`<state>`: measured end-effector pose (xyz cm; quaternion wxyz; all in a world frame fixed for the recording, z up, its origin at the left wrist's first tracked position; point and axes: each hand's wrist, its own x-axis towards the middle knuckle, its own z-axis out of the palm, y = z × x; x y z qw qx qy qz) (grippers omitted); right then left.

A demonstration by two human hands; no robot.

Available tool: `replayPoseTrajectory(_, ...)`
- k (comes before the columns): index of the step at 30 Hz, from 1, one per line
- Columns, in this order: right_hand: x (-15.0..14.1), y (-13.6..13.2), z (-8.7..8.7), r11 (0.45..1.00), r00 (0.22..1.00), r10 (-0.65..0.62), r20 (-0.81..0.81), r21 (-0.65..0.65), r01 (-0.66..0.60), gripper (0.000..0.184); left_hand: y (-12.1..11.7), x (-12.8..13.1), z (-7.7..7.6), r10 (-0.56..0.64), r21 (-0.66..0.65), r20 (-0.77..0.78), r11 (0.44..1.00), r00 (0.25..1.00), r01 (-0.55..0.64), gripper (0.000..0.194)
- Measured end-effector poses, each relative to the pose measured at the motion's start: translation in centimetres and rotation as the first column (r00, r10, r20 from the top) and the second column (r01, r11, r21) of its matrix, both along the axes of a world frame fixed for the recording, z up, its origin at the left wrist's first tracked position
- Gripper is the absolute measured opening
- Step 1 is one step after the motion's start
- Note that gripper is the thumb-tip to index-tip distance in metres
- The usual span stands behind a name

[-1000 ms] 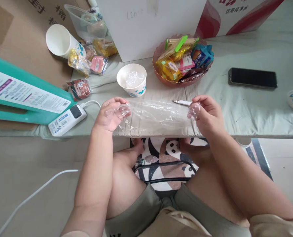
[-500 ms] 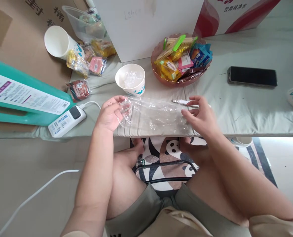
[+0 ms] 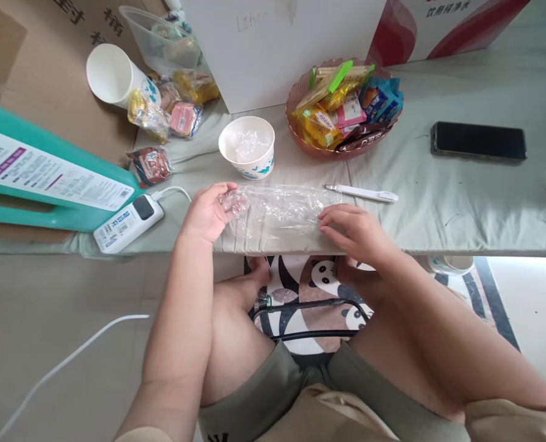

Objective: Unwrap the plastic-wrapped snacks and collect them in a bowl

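A crinkled sheet of clear plastic film (image 3: 282,209) stretches between my two hands, low over the table's front edge. My left hand (image 3: 208,212) is closed on its left end, and some fingers show through the film. At the other end, the bent fingers of my right hand (image 3: 351,227) grip the gathered film. A white utility knife (image 3: 365,193) lies just beyond my right hand, not held. Behind the film stands a white paper cup (image 3: 246,166) with blue leaf prints, with crumpled clear plastic (image 3: 253,145) inside.
A pink-brown bowl (image 3: 296,126) of packaged snacks and a black phone (image 3: 479,142) are on the cloth-covered table. At left are a white power bank (image 3: 128,224), a green container (image 3: 65,162), a tipped paper cup (image 3: 110,73) and wrapped snacks (image 3: 184,118). A large white box (image 3: 291,55) stands behind.
My right hand has moved left and towards me, away from the utility knife, and its fingers have drawn in on the film. The left hand stays at its end.
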<state>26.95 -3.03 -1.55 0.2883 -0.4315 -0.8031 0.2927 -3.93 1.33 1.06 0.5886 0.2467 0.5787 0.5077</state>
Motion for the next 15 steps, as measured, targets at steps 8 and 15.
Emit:
replayPoseTrajectory(8, 0.5, -0.5, 1.3, 0.997, 0.999, -0.052, -0.017, -0.054, 0.051, 0.02, -0.1, -0.2, 0.1, -0.006, -0.014, -0.001, 1.0, 1.0, 0.006, 0.01)
replayPoseTrajectory(15, 1.0, -0.1, -1.1, 0.998, 0.984, -0.052, 0.171, 0.037, 0.046, 0.026, -0.1, -0.1, 0.1, -0.018, -0.005, -0.059, 1.0, 0.998, 0.018, 0.014)
